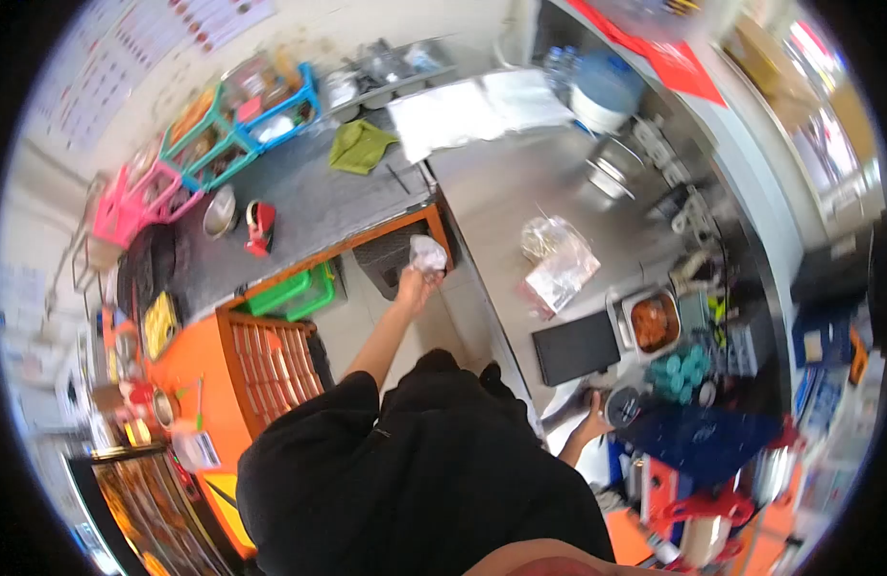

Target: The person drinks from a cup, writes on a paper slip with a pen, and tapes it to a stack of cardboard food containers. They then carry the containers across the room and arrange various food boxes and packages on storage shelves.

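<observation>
My left hand (pixel 419 289) reaches forward with its fingers closed around a crumpled whitish wad (pixel 427 253), which looks like plastic or paper. The wad is above a dark basket-like bin (pixel 383 257) under the counter's corner. Low on the right, my right hand (pixel 587 424) is at the counter edge, its fingers against the side of a dark-topped round container (pixel 622 407); it appears to grip it. Close by are a black flat case (pixel 576 348) and a metal pan of orange-red food (pixel 653 323).
Clear plastic packaging (pixel 561 264) lies on the steel counter (pixel 482 206). A green cloth (pixel 361 148), a red tape dispenser (pixel 260 228) and coloured baskets (pixel 208 144) are on the dark counter. An orange slatted rack (pixel 271 365) stands left, a white-blue bucket (pixel 602 94) at the back.
</observation>
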{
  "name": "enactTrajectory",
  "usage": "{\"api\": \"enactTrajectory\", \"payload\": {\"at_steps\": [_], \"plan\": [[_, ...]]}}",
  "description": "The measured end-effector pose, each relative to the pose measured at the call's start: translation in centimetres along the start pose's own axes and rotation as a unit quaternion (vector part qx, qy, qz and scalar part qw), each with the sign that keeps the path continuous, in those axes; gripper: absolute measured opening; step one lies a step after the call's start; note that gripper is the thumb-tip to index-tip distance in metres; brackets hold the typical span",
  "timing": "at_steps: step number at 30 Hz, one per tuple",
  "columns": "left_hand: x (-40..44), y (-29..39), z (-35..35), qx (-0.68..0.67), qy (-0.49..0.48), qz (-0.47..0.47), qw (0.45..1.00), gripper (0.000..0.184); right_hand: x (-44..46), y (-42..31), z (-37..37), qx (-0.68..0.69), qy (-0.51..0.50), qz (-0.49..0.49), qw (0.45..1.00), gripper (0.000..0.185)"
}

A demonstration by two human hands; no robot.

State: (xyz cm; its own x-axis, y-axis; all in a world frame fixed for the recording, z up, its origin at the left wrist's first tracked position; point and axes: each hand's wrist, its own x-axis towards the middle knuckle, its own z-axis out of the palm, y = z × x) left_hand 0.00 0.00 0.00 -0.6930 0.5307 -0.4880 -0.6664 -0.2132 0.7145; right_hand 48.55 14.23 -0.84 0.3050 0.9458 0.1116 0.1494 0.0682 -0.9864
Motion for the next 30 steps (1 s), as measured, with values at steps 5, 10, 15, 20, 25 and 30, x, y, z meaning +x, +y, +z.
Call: {"api": "enactTrajectory", "payload": {"at_steps": [5, 10, 15, 20, 25, 30], "plan": [[7.1, 12.5, -7.4, -0.022, 0.113, 0.095, 0.989, 0.049, -1.3, 0.7, 3.5, 0.012, 0.032, 0.033, 0.999, 0.052], [23.1, 25.1, -11.6, 0.351, 0.273, 0.293, 0.846, 0.038, 1.7, -10.0, 3.9, -0.115, -0.083, -0.151, 0.978, 0.063], [38.9, 38.7, -13.2, 0.631, 0.373, 0.551, 0.400, 0.045, -3.3, -21.2, 14.8, 0.139, -0.052, 0.060, 0.987, 0.060], [50.8, 45.8, -18.6, 0.874, 0.164, 0.433, 0.148, 0.036, -4.4, -35.5, 31.9, -0.088, -0.071, -0.203, 0.973, 0.093], [53.7, 45.7, -15.2, 0.938, -0.086, 0.116, 0.316, 0.040, -7.8, -43.0, 38.8, 0.212, -0.182, -0.121, 0.953, 0.089], [55.3, 45.9, -14.1, 0.928, -0.061, 0.074, 0.360, 0.036, -9.2, -48.1, 43.3, 0.170, -0.228, -0.315, 0.905, 0.065]]}}
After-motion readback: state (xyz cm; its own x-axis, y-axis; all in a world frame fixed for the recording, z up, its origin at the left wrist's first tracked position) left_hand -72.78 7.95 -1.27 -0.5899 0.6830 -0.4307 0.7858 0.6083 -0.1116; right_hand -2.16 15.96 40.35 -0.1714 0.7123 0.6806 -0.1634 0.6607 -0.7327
